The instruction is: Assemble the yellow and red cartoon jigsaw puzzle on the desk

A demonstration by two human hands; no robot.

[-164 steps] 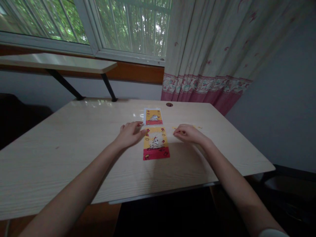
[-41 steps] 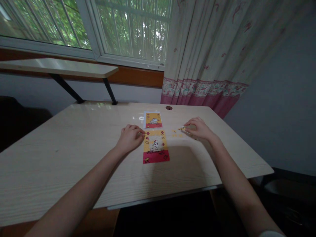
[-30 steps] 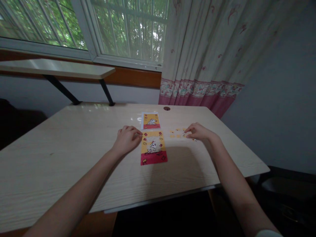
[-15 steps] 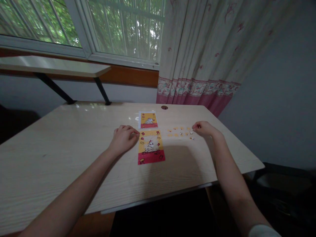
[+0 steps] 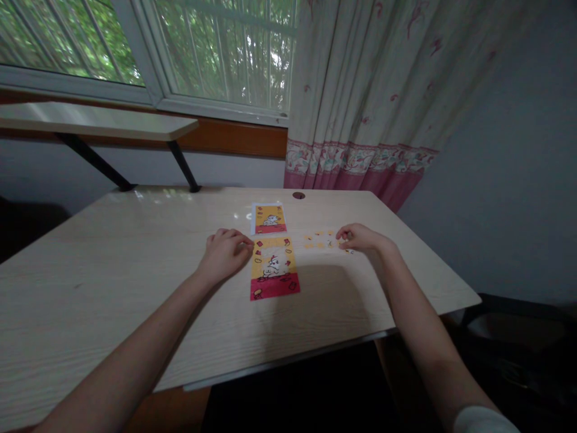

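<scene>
A jigsaw puzzle with a white cartoon animal on yellow and red lies flat on the table. My left hand rests at its upper left edge, fingers loosely bent and fingertips touching or close to that edge; nothing shows in it. To the right, several small yellow and white puzzle pieces are spread in rows. Over the right end of these rows is my right hand, thumb and forefinger apart, partly covering pieces there. Beyond the puzzle lies a smaller picture card with a similar drawing and a white border.
The wooden table has a round cable hole near its back edge. A raised shelf on dark legs stands at the back left. Behind are a window and a floral curtain.
My right hand has moved left over the small pieces, and its thumb and forefinger have parted. My left hand stays at the puzzle's edge. The view has shifted slightly.
</scene>
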